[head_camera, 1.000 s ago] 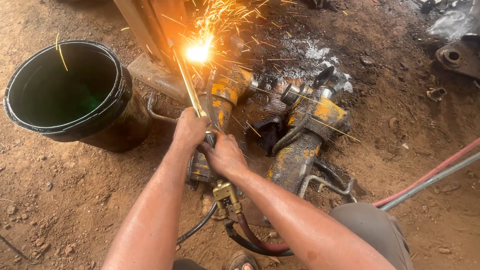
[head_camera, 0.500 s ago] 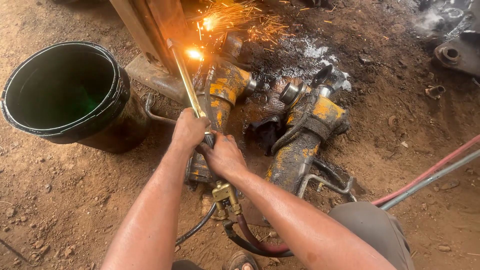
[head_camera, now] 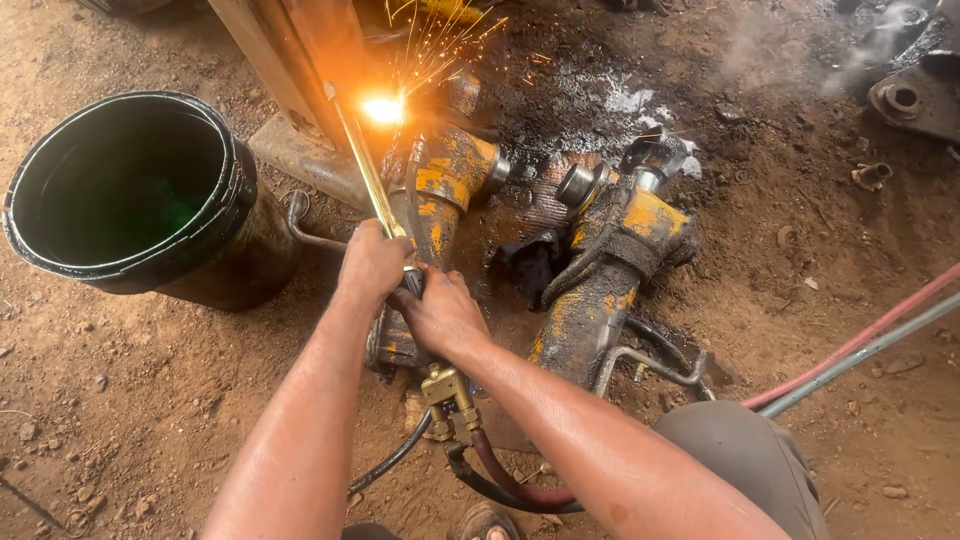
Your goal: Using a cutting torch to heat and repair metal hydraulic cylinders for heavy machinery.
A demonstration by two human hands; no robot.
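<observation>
Reddish dirt ground [head_camera: 140, 400] carries two grimy yellow hydraulic cylinders [head_camera: 600, 290] beside a black bucket [head_camera: 130, 190]. Both hands clasp a brass cutting torch [head_camera: 372, 180]: left hand [head_camera: 370, 265] closed around its tube, right hand [head_camera: 440, 315] gripping the valve body. Its tip throws bright sparks [head_camera: 385, 108] against a rusty steel beam [head_camera: 300, 50]. Red and black hoses [head_camera: 500, 480] trail below the wrists.

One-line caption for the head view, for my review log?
Both hands, left and right, hold a brass cutting torch whose flame throws sparks at yellow hydraulic cylinders beside a black bucket.
</observation>
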